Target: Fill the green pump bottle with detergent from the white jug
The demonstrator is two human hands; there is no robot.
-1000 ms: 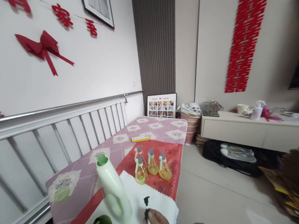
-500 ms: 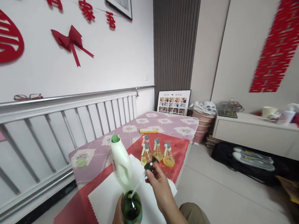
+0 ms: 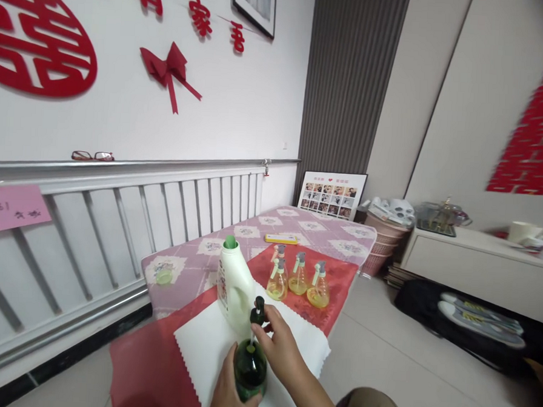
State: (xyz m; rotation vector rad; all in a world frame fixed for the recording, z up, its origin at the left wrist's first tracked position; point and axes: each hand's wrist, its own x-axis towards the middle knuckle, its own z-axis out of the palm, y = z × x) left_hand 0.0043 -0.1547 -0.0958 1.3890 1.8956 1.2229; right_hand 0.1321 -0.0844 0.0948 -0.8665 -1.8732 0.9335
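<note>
My left hand (image 3: pixel 232 390) is wrapped round a dark green bottle (image 3: pixel 250 372) over the white cloth (image 3: pixel 204 346). Between the fingers of my right hand (image 3: pixel 277 340) is a dark pump head (image 3: pixel 257 312), held just above the bottle's mouth. Its pale tube runs down into the neck. Right behind the bottle stands a light green jug (image 3: pixel 235 286) with a handle and a green spout, its cap off. Several small clear spray bottles (image 3: pixel 298 278) with yellow liquid stand beyond my right hand on the red cloth (image 3: pixel 336 267).
A pale green cap (image 3: pixel 163 277) lies on the patterned tablecloth (image 3: pixel 190 266) at left. Near the far side is a yellow box (image 3: pixel 281 238). A white radiator (image 3: pixel 115 238) borders the table's left. Pink baskets (image 3: pixel 383 240) and a cabinet (image 3: pixel 469 256) stand beyond it at right.
My right hand has brought the pump head left and lower, closer over the bottle. The tube is now more upright and deeper in the neck. The camera view has turned left.
</note>
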